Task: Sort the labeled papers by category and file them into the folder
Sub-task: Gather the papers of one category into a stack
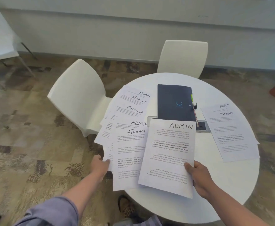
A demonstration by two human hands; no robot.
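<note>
ADMIN sheet (169, 154) in right hand (198, 178), beside left hand (100, 165)

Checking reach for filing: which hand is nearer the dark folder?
Right. The right hand, gripping the ADMIN sheet, sits below the folder; the left hand is farther left.

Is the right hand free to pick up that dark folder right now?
Probably not yet: the right hand grips the ADMIN sheet, whose top edge overlaps the dark folder.

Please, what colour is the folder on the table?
The folder is dark navy with a small blue smiley on its cover; the head view shows it.
</note>
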